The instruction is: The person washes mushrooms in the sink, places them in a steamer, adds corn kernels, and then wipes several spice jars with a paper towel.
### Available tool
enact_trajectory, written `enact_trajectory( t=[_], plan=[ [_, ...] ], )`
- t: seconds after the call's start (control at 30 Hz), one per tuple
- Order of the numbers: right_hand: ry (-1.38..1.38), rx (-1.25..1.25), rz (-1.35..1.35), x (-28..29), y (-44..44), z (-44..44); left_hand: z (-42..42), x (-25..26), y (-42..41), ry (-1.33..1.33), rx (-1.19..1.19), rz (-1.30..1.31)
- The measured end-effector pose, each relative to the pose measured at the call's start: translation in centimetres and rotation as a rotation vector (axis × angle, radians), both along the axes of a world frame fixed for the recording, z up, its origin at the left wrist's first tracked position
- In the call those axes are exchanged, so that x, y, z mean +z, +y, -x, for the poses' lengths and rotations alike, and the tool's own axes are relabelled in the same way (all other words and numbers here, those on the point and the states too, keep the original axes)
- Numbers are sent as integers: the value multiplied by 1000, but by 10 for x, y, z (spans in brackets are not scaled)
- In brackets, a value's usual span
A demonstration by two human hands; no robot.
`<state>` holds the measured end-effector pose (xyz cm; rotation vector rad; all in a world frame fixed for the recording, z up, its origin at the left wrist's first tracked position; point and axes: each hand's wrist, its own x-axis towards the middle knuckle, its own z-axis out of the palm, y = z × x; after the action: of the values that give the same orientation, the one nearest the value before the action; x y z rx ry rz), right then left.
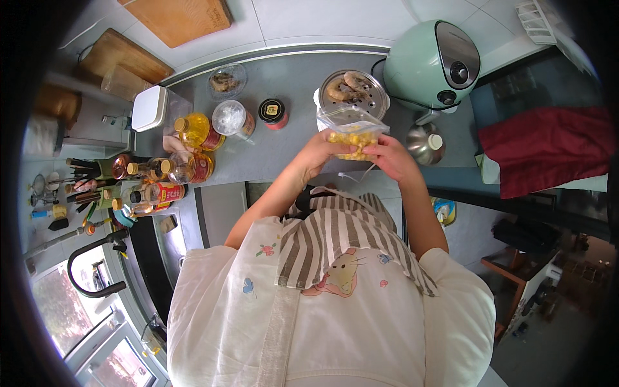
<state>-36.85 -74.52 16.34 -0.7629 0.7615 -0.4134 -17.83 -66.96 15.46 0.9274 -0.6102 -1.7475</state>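
Observation:
A clear zip bag of yellow corn kernels [354,143] is held between both hands at the counter's front edge. My left hand [323,151] grips its left side and my right hand [390,154] its right side, thumbs pressed on the front. The bag's upper part stands slack above the kernels; whether its mouth is parted I cannot tell. Just behind it, a perforated metal steamer tray [330,83] on a white-handled pot bears raw shrimp [344,89]. The bag hides the pot's front.
A green air fryer [411,67] and a steel kettle [425,145] stand at the right. Left of the pot are a black-lidded jar [273,113], a tub of white grains [233,119], a glass bowl [228,81] with dark food, and oil bottles [197,131]. A red cloth [546,145] lies far right.

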Motion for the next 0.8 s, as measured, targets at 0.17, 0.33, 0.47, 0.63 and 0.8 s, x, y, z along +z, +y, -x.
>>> enact_trajectory(
  t=[0.17, 0.33, 0.47, 0.63, 0.8],
  plan=[
    [27, 23, -88, 3, -6, 1, 6, 3, -4, 11, 34, -42],
    [-106, 14, -139, -16, -13, 5, 4, 21, -7, -255, -98, -144],
    [-217, 11, -200, -13, -10, -4, 6, 24, -7, -279, -123, -165],
    [-145, -55, -188, -27, -12, 2, 8, 20, -2, -75, -40, -129],
    [-143, -74, -238, -34, -17, 10, 3, 5, -2, 58, 11, -174]
  ],
)
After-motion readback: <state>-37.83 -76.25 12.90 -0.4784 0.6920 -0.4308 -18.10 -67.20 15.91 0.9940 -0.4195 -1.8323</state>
